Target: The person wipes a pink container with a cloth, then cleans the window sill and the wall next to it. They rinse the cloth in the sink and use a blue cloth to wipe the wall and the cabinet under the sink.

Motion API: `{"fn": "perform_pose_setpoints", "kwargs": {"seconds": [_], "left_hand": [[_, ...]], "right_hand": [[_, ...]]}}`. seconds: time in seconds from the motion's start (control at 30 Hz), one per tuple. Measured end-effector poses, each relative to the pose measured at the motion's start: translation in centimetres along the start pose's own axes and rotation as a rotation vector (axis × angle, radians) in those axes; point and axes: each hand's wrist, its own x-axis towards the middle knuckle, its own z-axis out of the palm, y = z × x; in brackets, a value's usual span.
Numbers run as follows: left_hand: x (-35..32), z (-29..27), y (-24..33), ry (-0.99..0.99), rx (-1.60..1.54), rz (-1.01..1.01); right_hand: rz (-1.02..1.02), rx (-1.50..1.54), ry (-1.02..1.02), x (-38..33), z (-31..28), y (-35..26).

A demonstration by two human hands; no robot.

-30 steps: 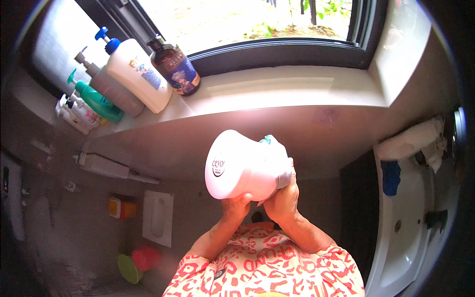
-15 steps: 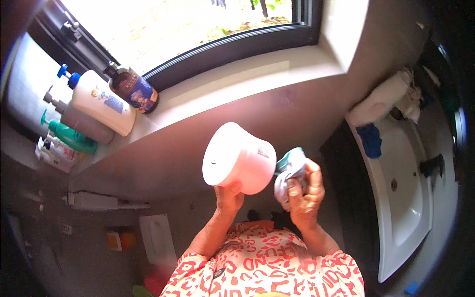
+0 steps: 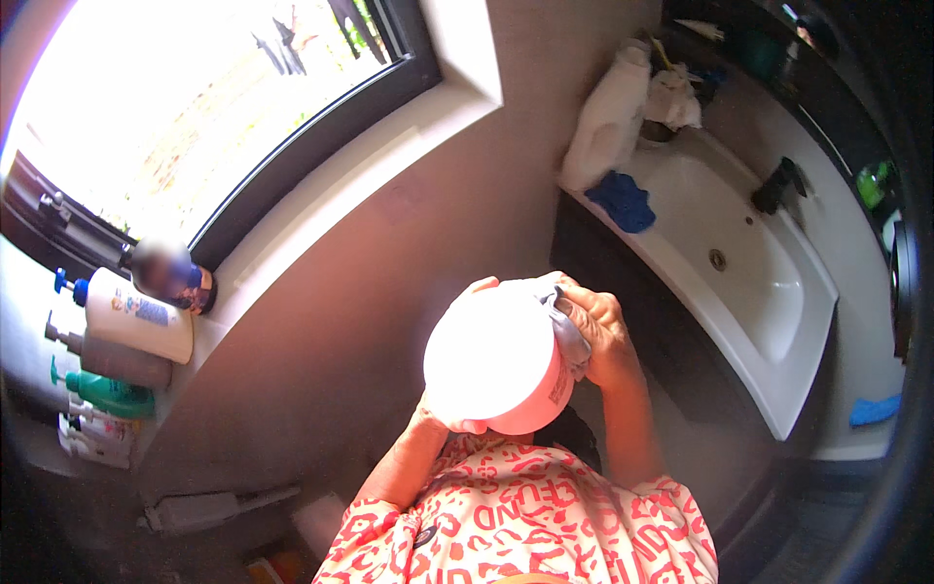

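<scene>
Pink tub (image 3: 496,365) between both hands (image 3: 595,326)

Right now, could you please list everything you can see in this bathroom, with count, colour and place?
bucket: one, pink, held up at the centre of the view
cloth: one, grey, pressed against the bucket's right side
pump bottles: at least three, white, grey and green, on the window ledge at left
dark bottle: one, brown, blurred, on the ledge by the window
window: one, dark frame, upper left
sink: one, white, at right
tap: one, black, behind the sink
blue cloth: one, on the sink's far corner
white towel: one, beyond the sink
left hand: under the bucket, holding it
right hand: holding the cloth to the bucket
</scene>
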Motion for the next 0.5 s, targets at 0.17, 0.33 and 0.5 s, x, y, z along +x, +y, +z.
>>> {"fn": "perform_pose_setpoints", "kwargs": {"seconds": [0.17,0.33,0.5], "left_hand": [[1.3,2.4,-1.1,-0.087,-0.062,-0.055],[2.5,2.4,-2.2,-0.209,-0.076,-0.001],[-0.1,1.4,-5.6,0.103,0.017,-0.169]], "right_hand": [[0.011,0.317,-0.087,-0.9,-2.2,2.5],[-0.024,-0.092,0.247,-3.8,-2.6,6.8],[-0.325,-0.573,0.544,-5.9,0.9,5.2]]}}
